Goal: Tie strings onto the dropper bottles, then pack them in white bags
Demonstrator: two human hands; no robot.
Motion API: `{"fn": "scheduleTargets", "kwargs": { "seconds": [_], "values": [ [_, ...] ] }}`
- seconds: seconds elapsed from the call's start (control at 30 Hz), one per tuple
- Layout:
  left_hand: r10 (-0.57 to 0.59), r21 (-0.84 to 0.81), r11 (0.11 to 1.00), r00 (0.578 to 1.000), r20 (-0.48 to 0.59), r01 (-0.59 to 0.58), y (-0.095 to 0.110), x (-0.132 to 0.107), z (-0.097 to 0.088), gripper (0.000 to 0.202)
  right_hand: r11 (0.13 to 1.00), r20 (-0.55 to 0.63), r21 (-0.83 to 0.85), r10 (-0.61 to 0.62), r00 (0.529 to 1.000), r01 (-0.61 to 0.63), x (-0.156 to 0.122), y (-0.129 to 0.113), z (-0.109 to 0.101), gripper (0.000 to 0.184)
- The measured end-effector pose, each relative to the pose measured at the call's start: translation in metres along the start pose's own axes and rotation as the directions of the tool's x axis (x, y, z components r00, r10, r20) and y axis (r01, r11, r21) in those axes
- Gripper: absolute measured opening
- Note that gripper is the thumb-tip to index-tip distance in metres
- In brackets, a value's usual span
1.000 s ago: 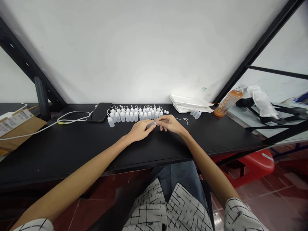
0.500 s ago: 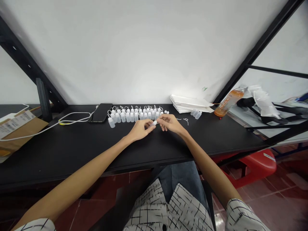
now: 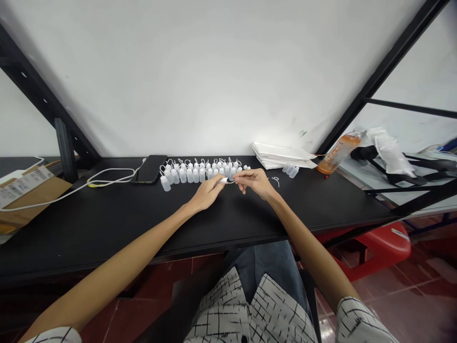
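My left hand (image 3: 207,194) is closed around a small plastic dropper bottle, most of it hidden by the fingers; its white cap (image 3: 223,180) pokes out to the right. From that cap a thin white strap (image 3: 231,182) curves across to my right hand (image 3: 257,183), whose thumb and fingertips pinch its far end. Just behind both hands stand several small translucent dropper bottles (image 3: 190,176) in rows, with white caps and looped straps. A few loose white caps (image 3: 246,167) lie beyond my right hand, and a loose strap (image 3: 276,181) rests to its right.
Left of the rows lie a black phone (image 3: 150,169) and a white cable (image 3: 110,174). A cardboard package (image 3: 32,190) sits at far left. To the right are white paper sheets (image 3: 282,155), several uncapped bottles (image 3: 292,170) and an orange drink bottle (image 3: 339,152) against the black frame.
My left hand has drawn slightly left with the bottle, and its fingers cover more of it. A gap has opened between the hands, with the strap now showing across it.
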State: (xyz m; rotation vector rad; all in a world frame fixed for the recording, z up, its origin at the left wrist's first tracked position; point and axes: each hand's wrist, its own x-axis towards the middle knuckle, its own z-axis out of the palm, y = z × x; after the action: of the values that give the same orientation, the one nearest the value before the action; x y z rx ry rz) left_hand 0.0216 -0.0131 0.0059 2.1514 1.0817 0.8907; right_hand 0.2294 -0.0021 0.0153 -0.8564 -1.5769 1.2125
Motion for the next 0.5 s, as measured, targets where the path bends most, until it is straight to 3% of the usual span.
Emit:
{"fn": "scheduleTargets", "kwargs": {
  "seconds": [0.2,0.5],
  "values": [
    [0.006,0.292,0.956,1.0,0.006,-0.008,-0.0024,0.0005,0.0027,0.032,0.999,0.003,0.033,0.012,1.0,-0.013,-0.0011,-0.0017,0.0023,0.031],
    [0.028,0.33,0.943,0.999,0.029,-0.035,-0.0051,0.0002,0.0055,0.033,1.0,0.087,-0.024,0.01,0.996,-0.008,-0.0002,0.0043,-0.0001,0.032]
  ]
}}
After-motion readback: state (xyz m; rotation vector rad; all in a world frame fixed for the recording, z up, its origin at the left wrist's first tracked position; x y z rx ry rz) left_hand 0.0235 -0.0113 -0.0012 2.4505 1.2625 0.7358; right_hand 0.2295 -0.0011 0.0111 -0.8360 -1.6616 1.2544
